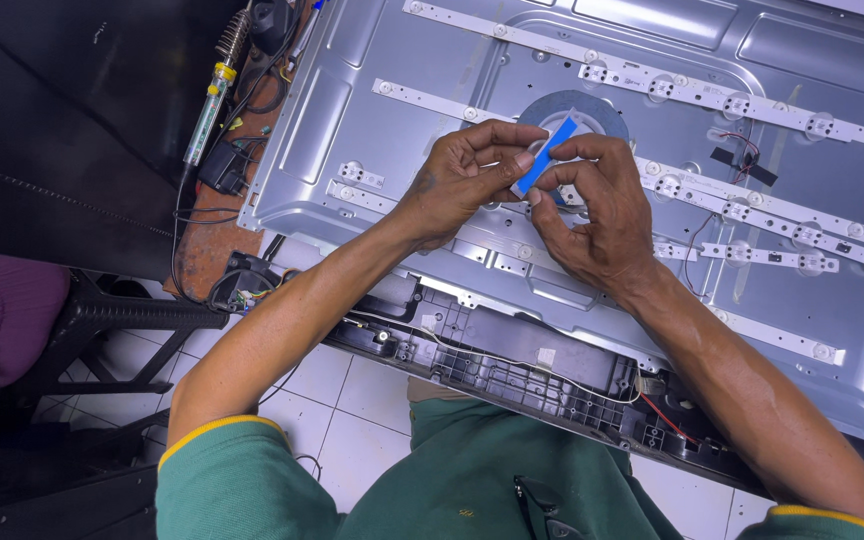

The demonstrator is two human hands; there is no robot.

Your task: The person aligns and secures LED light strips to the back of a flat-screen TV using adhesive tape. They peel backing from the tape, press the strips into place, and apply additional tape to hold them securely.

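Silver metal back panel (432, 215) of a screen lies under both hands, with white light strips (732, 103) across it and a soldering iron (214, 95) at its left. Behind the hands sits a tape roll (592, 105). Left hand (462, 180) and right hand (592, 215) are together, pinching a short blue tape strip (545, 157); its long axis runs diagonally, upper end toward the right.

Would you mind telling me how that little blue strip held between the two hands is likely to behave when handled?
The blue strip looks thin and narrow, so it is probably very light and floppy. The left hand and right hand pinch it by fingertips alone, suggesting little stiffness. It resembles tape from the roll behind, so it may cling.
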